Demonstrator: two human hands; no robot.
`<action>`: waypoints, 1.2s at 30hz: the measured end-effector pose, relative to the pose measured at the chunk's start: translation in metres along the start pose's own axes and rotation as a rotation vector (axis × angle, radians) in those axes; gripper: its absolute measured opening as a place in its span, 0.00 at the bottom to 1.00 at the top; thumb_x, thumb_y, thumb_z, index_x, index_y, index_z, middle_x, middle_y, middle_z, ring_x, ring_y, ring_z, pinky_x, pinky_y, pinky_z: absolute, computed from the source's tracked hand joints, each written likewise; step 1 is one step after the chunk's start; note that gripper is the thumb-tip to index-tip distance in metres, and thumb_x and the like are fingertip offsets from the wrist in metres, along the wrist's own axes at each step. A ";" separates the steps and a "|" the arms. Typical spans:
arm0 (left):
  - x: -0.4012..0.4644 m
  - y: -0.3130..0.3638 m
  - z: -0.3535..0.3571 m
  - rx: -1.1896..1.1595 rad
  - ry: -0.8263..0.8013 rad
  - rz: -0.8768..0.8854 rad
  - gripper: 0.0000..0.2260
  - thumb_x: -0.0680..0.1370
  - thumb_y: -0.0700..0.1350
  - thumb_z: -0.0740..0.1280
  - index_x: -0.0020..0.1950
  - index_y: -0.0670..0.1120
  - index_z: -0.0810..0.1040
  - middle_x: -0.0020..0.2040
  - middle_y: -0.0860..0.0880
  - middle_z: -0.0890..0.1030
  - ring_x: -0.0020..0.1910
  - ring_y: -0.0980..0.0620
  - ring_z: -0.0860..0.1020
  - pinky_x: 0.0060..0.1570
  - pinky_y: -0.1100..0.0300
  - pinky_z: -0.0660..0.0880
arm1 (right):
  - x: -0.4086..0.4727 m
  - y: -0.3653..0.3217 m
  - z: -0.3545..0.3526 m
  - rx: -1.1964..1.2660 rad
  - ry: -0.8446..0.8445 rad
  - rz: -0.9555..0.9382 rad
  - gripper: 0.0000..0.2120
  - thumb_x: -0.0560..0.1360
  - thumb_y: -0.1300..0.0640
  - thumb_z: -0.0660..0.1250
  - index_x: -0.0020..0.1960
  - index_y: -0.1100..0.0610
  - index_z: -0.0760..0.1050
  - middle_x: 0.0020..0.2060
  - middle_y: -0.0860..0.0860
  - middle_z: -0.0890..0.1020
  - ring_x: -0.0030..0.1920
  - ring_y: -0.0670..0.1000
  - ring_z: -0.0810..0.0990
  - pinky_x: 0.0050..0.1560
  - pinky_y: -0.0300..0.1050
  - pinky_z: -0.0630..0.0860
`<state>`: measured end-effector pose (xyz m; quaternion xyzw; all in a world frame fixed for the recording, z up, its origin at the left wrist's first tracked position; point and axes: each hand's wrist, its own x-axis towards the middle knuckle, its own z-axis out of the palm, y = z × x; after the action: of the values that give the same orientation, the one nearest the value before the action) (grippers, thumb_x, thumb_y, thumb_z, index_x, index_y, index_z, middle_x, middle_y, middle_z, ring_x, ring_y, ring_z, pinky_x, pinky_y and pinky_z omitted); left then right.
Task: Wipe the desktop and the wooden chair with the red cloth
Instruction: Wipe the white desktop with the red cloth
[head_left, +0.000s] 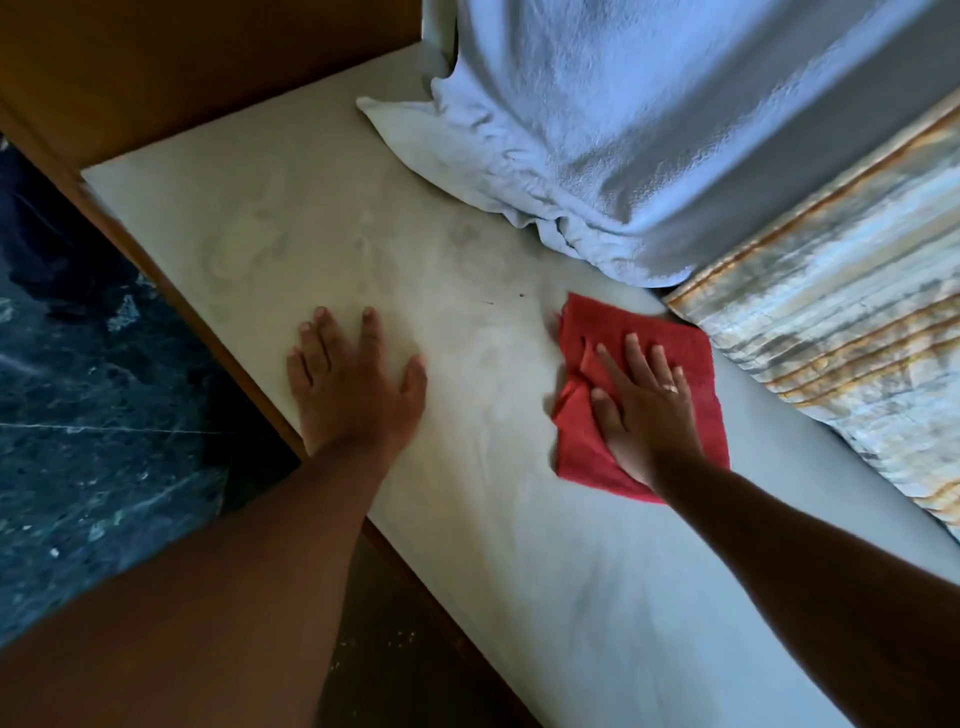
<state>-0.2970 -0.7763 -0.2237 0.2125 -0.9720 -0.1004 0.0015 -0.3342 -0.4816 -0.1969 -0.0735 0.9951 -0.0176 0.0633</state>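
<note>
The pale desktop (291, 234) runs from upper left to lower right and shows dusty smears. A red cloth (587, 447) lies flat on it near the middle right. My right hand (647, 405) presses down on the cloth with its fingers spread, a ring on one finger. My left hand (353, 384) rests flat on the bare desktop to the left of the cloth, fingers apart and holding nothing. No wooden chair can be made out.
A light blue towel (649, 130) drapes over something at the back and spills onto the desktop. A striped fabric-covered object (841, 322) sits at the right edge. A brown wooden edge (156, 260) borders the desktop; dark marble floor (78, 389) lies to the left.
</note>
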 end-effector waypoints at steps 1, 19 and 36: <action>0.000 0.000 0.001 -0.002 0.003 -0.002 0.36 0.77 0.67 0.49 0.82 0.53 0.52 0.81 0.36 0.51 0.80 0.37 0.50 0.76 0.41 0.47 | 0.007 -0.018 0.003 0.009 0.008 0.022 0.27 0.81 0.43 0.50 0.80 0.45 0.54 0.80 0.55 0.53 0.78 0.62 0.51 0.76 0.61 0.49; -0.001 0.000 -0.002 0.067 0.000 -0.014 0.36 0.76 0.68 0.48 0.81 0.53 0.56 0.80 0.36 0.55 0.79 0.36 0.56 0.76 0.41 0.54 | 0.122 -0.062 -0.004 -0.080 0.022 -0.190 0.34 0.77 0.34 0.43 0.80 0.45 0.52 0.79 0.56 0.57 0.76 0.62 0.57 0.74 0.62 0.54; -0.004 0.001 -0.005 0.042 -0.012 -0.018 0.36 0.76 0.70 0.47 0.81 0.56 0.55 0.82 0.39 0.53 0.80 0.40 0.53 0.78 0.46 0.50 | 0.092 -0.082 -0.004 -0.075 -0.039 -0.569 0.30 0.79 0.38 0.47 0.79 0.45 0.54 0.80 0.53 0.55 0.78 0.59 0.54 0.75 0.58 0.52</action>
<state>-0.2933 -0.7745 -0.2184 0.2207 -0.9719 -0.0811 -0.0098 -0.4130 -0.5761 -0.2008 -0.3521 0.9332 0.0034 0.0721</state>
